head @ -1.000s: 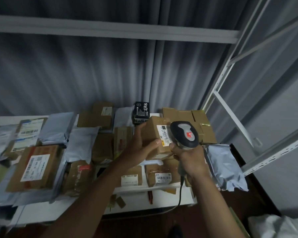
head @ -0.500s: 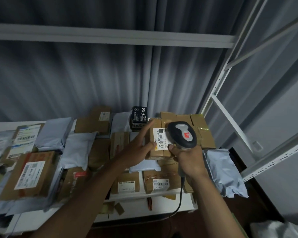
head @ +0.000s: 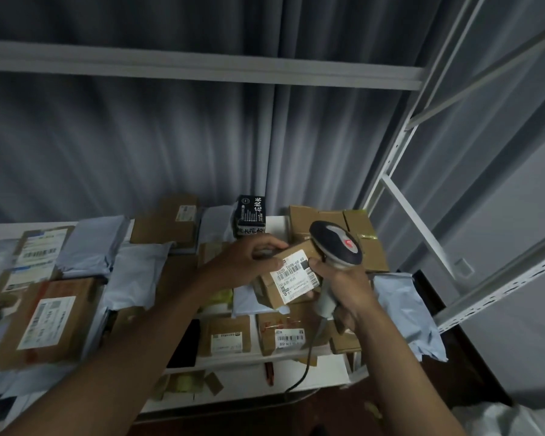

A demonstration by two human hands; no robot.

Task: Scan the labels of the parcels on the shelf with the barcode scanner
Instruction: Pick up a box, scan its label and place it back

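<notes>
two hands busy: left hand point(head: 246, 262) grips a small labelled box point(head: 291, 278) (tilted), right hand point(head: 343, 287) clasps the barcode scanner point(head: 337, 247) beside it

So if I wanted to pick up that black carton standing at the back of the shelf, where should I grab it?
Probably by its two narrow side walls near the top, coming from above and in front. The black carton stands upright against the curtain, taller than the parcels around it, so its upper part is free; lower down, parcels crowd its base.
</notes>
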